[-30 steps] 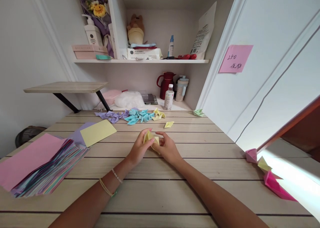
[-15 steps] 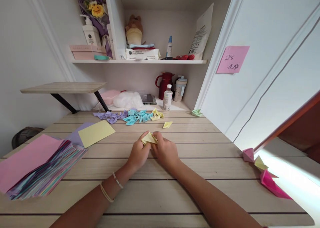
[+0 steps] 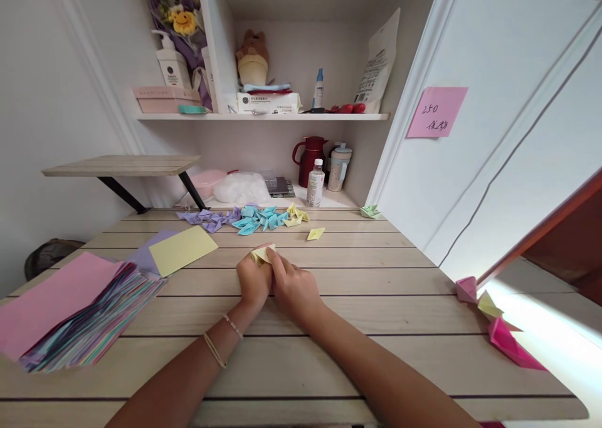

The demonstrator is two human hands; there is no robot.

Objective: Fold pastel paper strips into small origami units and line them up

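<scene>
My left hand [image 3: 254,281] is closed round a small piece of folded yellow paper [image 3: 262,253], whose upper part shows above the fingers. My right hand [image 3: 295,289] presses against the left, its thumb and fingers pinching the right side of that paper. Just beyond the hands lies a small yellow folded paper [image 3: 316,234]. Behind it sits a row of folded paper pieces: yellow ones [image 3: 296,215], blue ones [image 3: 261,219] and purple ones [image 3: 211,219]. A flat yellow sheet [image 3: 183,250] rests to the left, partly over a purple sheet [image 3: 149,252].
A thick stack of coloured paper [image 3: 61,309] occupies the table's left side. Pink and yellow folded pieces [image 3: 515,346] line the right edge, and a green one [image 3: 369,211] is at the back. A bottle [image 3: 315,185] and a red jug [image 3: 310,160] stand under the shelf [image 3: 263,116].
Both hands have shifted left with the folded yellow paper. The left hand has turned and wrapped more closely around it, and the right thumb has moved onto its top.
</scene>
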